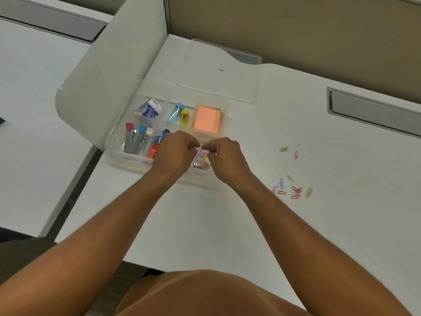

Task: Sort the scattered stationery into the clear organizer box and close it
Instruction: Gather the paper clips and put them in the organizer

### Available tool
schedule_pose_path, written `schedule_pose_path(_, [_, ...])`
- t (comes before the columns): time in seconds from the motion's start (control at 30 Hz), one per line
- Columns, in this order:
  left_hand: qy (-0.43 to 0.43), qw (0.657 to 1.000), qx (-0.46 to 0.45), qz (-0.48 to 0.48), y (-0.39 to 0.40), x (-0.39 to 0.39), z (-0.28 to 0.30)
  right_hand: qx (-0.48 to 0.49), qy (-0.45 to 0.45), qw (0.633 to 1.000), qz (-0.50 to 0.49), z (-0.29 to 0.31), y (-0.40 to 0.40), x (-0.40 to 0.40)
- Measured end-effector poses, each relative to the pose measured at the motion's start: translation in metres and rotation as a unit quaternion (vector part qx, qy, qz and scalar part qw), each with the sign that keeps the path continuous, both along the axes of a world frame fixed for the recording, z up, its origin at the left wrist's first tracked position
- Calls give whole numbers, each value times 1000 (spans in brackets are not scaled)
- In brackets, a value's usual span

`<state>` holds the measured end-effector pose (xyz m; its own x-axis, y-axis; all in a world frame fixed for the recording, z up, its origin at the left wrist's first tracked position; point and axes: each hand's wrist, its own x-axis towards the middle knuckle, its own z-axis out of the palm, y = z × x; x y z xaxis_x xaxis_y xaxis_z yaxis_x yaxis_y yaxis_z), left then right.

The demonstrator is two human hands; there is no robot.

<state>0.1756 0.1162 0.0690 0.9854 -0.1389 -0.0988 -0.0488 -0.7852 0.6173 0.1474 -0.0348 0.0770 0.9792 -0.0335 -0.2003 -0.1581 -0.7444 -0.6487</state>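
Both my hands are up at the centre of the frame, over the near right corner of the clear organizer box (118, 142): my left hand (174, 148) and my right hand (224, 156) each have fingertips curled in and pinching the top of a small clear packet of coloured paper clips (201, 159), as if to work its mouth open or shut; which one I cannot tell. The packet looks light, thin and crinkly, probably slick film, so I judge it wants a pinch at the top edge rather than a squeeze round the middle, which could spill the clips. The box sits left of centre on the white worktop (250, 224), its compartments already holding binder clips, markers and an orange pad of sticky notes (206, 119). Its lid (218, 71) lies flat just behind it, toward the top of the frame. At right of centre loose paper clips (291, 188) lie scattered, well apart from the box; they are small, stiff and flat, so I'd expect to slide or nip them up by an edge.
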Motion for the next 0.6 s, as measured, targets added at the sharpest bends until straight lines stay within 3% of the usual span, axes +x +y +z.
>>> schedule_pose_path(0.17, [-87,995,-40,29,-5,-21,10,88,-60,990,-97,8,-24,-21])
schedule_pose_path(0.27, [-112,988,-97,-47,-22,-48,15,53,-60,984,-161,-3,-74,-53])
schedule_pose_path(0.33, [-79,984,-110,-118,-36,-69,6,-8,-30,976,-214,-15,-113,-79])
schedule_pose_path(0.43, [13,974,-79,-213,-60,-98,-19,-66,89,955,-276,-30,-158,-117])
schedule_pose_path(0.5, [49,964,-50,-258,-78,-114,-39,-36,135,947,-289,-40,-173,-134])
schedule_pose_path(0.6, [37,952,16,-302,-110,-130,-62,44,83,955,-282,-57,-173,-144])
